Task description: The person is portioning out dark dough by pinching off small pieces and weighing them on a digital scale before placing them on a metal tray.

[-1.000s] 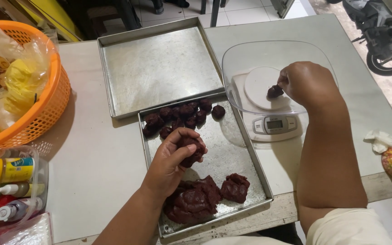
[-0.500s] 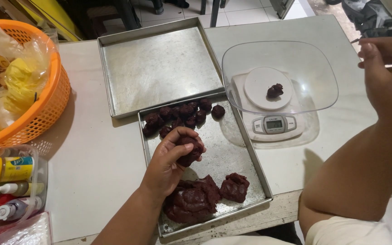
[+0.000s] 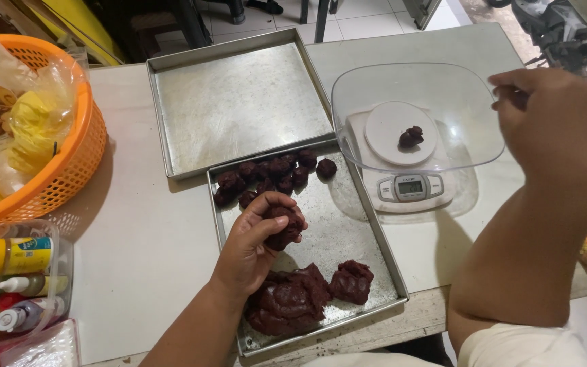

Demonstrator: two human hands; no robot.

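Dark dough (image 3: pixel 288 302) lies at the near tray's (image 3: pixel 375 245) six o'clock. The left hand (image 3: pixel 256 248) grips a lump; pinching small keeps portions even. The right hand (image 3: pixel 545 115), fingers curled, hovers beside the scale bowl (image 3: pixel 470 129), whose piece (image 3: pixel 411 136) sits central.

Dark brown dough (image 3: pixel 287 302), silver trays (image 3: pixel 239 102), orange basket (image 3: pixel 69 170), white scale (image 3: pixel 402 183) under clear bowl (image 3: pixel 470 109).

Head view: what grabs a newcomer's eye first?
The dark brown dough heaped at the near end of the tray, with small balls rowed at its far end. The left hand holds a lump over that tray. Right of it, one piece sits in the clear bowl on the scale, with the right hand raised beside it.
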